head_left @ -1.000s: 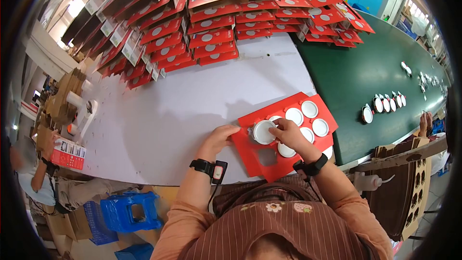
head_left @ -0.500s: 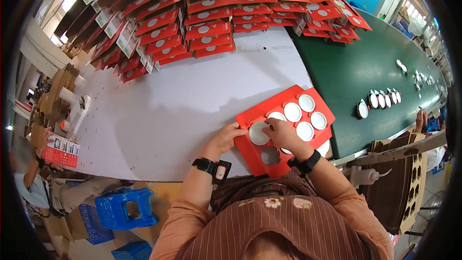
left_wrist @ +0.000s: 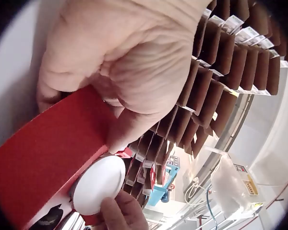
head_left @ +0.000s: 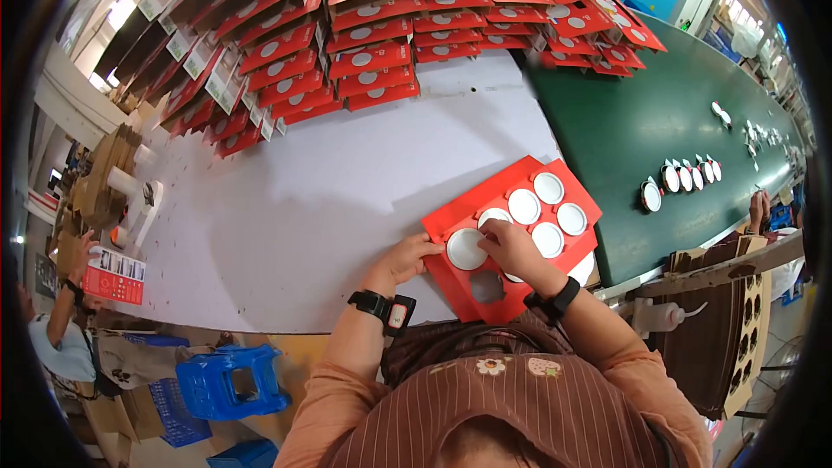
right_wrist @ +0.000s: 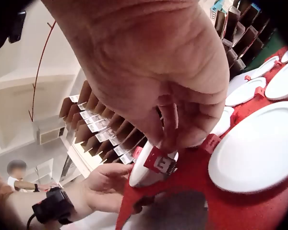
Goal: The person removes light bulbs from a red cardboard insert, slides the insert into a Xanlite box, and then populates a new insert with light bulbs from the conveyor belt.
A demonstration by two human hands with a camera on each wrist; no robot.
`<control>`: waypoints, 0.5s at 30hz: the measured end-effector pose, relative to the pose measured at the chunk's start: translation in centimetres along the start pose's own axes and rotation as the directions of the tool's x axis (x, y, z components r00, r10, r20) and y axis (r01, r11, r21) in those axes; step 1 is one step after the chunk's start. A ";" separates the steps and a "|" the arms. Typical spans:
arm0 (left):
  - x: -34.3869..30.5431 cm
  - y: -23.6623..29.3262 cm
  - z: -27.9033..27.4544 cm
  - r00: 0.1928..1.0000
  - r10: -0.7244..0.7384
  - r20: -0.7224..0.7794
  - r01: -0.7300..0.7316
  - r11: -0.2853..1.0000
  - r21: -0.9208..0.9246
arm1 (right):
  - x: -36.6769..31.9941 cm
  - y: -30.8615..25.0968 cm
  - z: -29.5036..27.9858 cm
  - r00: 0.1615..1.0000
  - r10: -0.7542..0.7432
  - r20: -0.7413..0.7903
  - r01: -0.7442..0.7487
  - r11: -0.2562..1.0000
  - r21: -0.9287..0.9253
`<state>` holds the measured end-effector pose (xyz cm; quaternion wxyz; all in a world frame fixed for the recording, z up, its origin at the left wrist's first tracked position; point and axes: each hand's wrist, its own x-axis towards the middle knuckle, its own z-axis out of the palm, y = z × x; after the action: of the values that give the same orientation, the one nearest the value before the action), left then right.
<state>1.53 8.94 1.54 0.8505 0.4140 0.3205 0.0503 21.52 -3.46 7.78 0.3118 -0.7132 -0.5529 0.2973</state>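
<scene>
A red card tray (head_left: 440,282) lies at an angle by the table's front edge, with several round white discs in it. My left hand (head_left: 407,257) grips its left edge; in the left wrist view the fingers of that hand (left_wrist: 120,62) wrap round the red card (left_wrist: 53,143). The white disc (head_left: 466,249) at the tray's left corner lies between my hands. In the right wrist view my right hand (right_wrist: 168,81) pinches this disc (right_wrist: 143,167) at its small red tab (right_wrist: 159,162). A bare round hole (head_left: 487,287) shows just below the disc.
Stacked red printed cartons (head_left: 377,58) stand along the back of the white table (head_left: 295,208). On the green surface (head_left: 598,139) at the right, several white discs (head_left: 652,197) stand in a row. Another person's hands (head_left: 85,256) hold a red printed box (head_left: 115,276) at the far left.
The white disc, earlier held raised and tilted over the tray, is now down at the tray's left corner. My left hand has moved onto the tray's edge. The head view has shifted slightly.
</scene>
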 end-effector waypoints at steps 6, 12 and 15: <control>0.0 0.4 -0.1 0.998 -0.060 -0.012 0.061 0.996 0.068 | 1.8 0.6 -0.4 0.988 -0.127 0.088 0.129 0.991 -0.028; -0.7 0.1 1.5 0.947 0.233 0.221 -0.233 0.972 -0.026 | 2.1 4.9 3.1 0.976 -0.167 0.142 0.152 0.982 0.112; -3.4 0.3 1.4 0.939 0.286 0.192 -0.335 0.888 0.315 | -0.2 0.9 1.6 0.987 -0.156 0.030 0.155 0.986 0.054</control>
<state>-0.27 6.97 4.09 0.7666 0.6041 0.1934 0.1000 20.79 -3.66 6.09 0.3430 -0.6545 -0.6042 0.2983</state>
